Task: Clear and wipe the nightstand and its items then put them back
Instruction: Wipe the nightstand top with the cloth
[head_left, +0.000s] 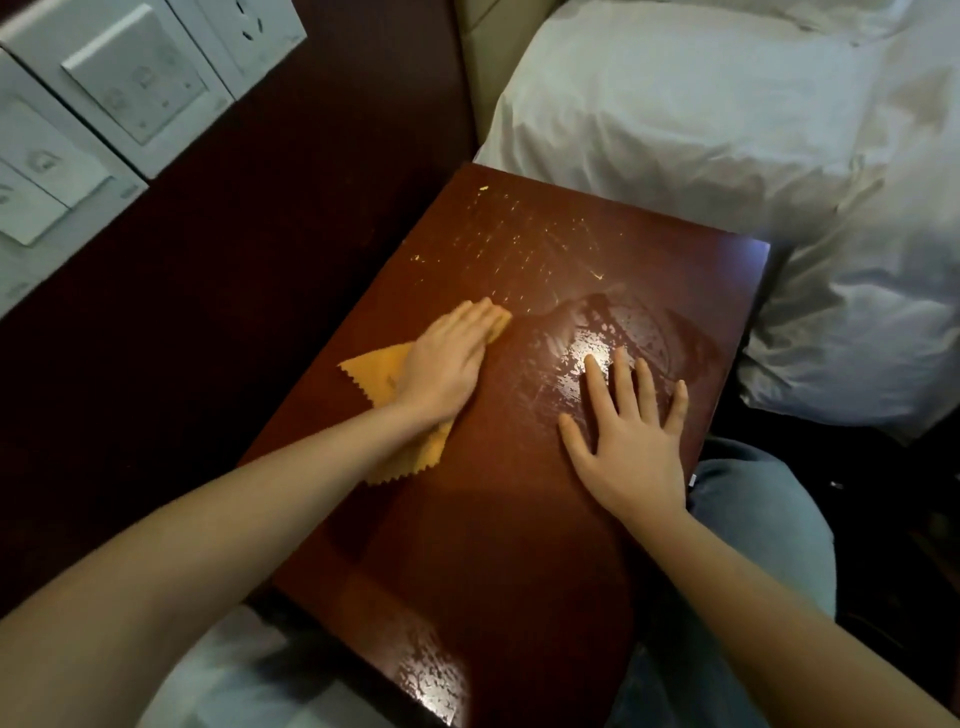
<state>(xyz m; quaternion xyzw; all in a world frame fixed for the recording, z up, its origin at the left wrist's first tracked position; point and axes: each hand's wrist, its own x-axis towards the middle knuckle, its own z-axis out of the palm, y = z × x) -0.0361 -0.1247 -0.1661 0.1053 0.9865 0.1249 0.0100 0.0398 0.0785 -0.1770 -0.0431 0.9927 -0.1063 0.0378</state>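
Left hand flat, fingers together, pressing orange cloth on left side of nightstand. Right hand flat, fingers spread wide, resting on top at right, holding nothing.

Cloth likely thin, soft, light, prone to bunching; best driven under flat palm. Top looks hard, glossy, slick.

Cloth middle hidden under hand. Nightstand's items out of view. Pale flecks at far end: scratches or crumbs, cannot tell.
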